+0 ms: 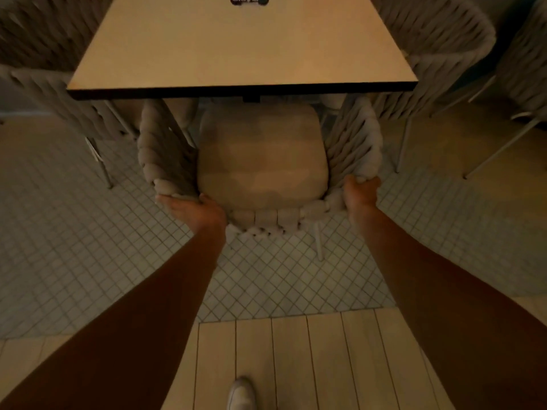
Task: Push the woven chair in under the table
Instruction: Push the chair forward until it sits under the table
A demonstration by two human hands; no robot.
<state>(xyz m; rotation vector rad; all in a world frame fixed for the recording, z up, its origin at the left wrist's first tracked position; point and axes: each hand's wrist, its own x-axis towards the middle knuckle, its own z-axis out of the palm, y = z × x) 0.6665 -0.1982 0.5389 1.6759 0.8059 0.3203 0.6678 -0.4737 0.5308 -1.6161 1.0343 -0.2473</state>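
Observation:
The woven chair point(154, 155) stands directly below me, facing the table point(236, 54). It has a thick rope-woven rim and a beige seat cushion point(262, 161). The front of the seat reaches just under the table's dark near edge. My left hand point(195, 210) grips the back rim on the left side. My right hand point(359, 192) grips the rim on the right side. Both arms are stretched out forward. One thin white rear leg point(319, 244) shows below the backrest.
Similar woven chairs stand at the table's left point(50, 93) and right point(438, 54), with another at the far right point(524, 69). The floor under the chair is small white tiles point(74, 232); nearer me it turns to pale wooden planks point(296, 365). My white shoe point(241, 393) shows at the bottom.

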